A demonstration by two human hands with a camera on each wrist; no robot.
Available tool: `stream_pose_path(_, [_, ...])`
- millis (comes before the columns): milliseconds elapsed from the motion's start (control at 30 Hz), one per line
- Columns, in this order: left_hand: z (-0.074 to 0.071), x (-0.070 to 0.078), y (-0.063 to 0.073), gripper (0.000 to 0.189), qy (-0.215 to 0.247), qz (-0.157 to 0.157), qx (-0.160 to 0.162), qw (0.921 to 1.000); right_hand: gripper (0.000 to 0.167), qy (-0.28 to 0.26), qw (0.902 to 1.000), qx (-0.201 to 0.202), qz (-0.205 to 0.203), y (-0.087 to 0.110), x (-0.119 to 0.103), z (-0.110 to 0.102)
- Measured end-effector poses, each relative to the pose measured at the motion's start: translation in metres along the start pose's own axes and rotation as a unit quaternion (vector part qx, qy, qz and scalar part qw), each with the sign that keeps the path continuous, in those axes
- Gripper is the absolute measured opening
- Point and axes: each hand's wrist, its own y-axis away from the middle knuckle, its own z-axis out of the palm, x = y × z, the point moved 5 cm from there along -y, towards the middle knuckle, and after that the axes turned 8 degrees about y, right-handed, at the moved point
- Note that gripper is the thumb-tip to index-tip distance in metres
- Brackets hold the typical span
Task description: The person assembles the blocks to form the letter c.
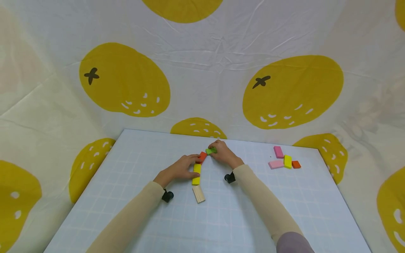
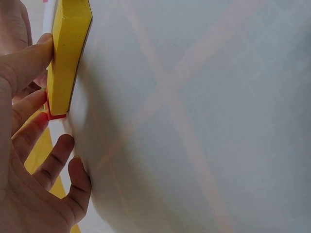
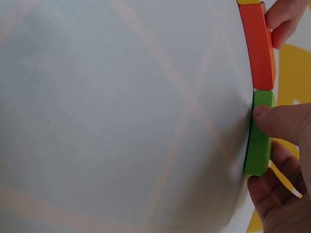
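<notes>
Toward the back of the table, a bent row of flat blocks runs away from the person: plain wood [image 1: 198, 194], yellow [image 1: 196, 180], red-orange [image 1: 202, 157] and green [image 1: 211, 151]. The right hand [image 1: 222, 153] pinches the green block [image 3: 261, 141] between thumb and fingers at the row's far end. Its near end lies right at the red-orange block [image 3: 257, 46] in the right wrist view. The left hand [image 1: 182, 168] is spread along the left side, thumb against the yellow block [image 2: 70, 58] and fingertips at the red-orange one. Its other fingers hold nothing.
At the table's right back lie a dark pink block [image 1: 278, 152], a light pink block [image 1: 276, 164], a yellow block [image 1: 287, 161] and an orange block [image 1: 296, 164]. A pale cloth with large yellow fruit [image 1: 124, 80] hangs behind the table [image 1: 152, 147].
</notes>
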Motion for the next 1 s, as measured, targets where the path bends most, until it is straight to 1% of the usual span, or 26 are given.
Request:
stream_pose_path(367, [-0.0004,0.0005,0.0004,0.062,-0.001,-0.004,-0.003,1.0,0.032,-0.003,1.0,0.002,0.007,0.0012,-0.0002,0.0009])
stream_pose_path(633, [-0.0013,0.0018,0.0013,0.061,0.002,-0.006,0.0,1.0,0.036,-0.007,0.9999,0.007,0.003,0.0028,-0.0007,0.0006])
stream_pose_path(833, [-0.0013,0.0024,0.0016,0.061,0.0,-0.004,-0.001,1.0,0.033,-0.006,0.9999,0.014,-0.002,0.0024,0.0005,0.0012])
stream_pose_path(1000, [-0.0013,0.0029,0.0012,0.061,0.001,-0.007,-0.004,1.0,0.032,-0.01,0.9998,0.014,0.005,0.0015,0.0009,0.0022])
